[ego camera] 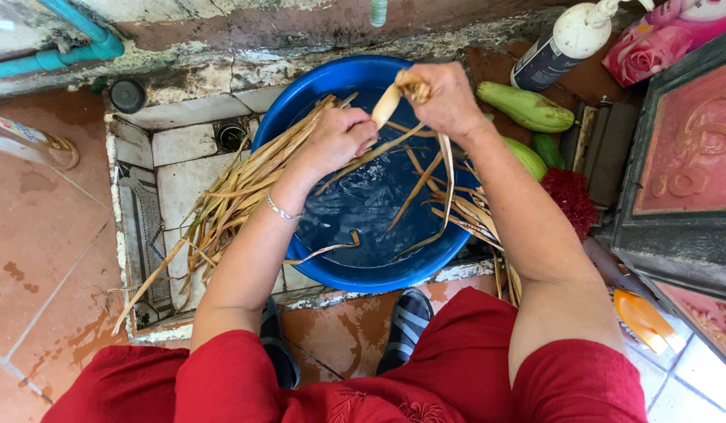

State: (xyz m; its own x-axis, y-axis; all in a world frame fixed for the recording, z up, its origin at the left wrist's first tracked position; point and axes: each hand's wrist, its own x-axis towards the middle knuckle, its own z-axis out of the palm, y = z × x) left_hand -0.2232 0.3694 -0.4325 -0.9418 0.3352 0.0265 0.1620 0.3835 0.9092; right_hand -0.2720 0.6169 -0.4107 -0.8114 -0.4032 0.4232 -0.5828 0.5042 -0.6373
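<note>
Both hands over the blue basin (300, 94): right hand (449, 98) fingers clamped on the dried leaf bundle (398, 90), left hand (339, 137) fingers pinching a strip below; best pulled slowly, evenly.

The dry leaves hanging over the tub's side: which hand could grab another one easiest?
Probably the left hand. It rests right on the bundle of dry leaves draped over the blue tub rim, while the right hand is pinching a folded leaf strip above the water.

Beside the wall, green squashes (526, 106), a white pump bottle (563, 45), a pink rose-printed packet (659, 41), a dark red scrubber (570, 197), a turquoise pipe (73, 43), a round floor drain (231, 135), an orange bottle (643, 319) lower right
</note>
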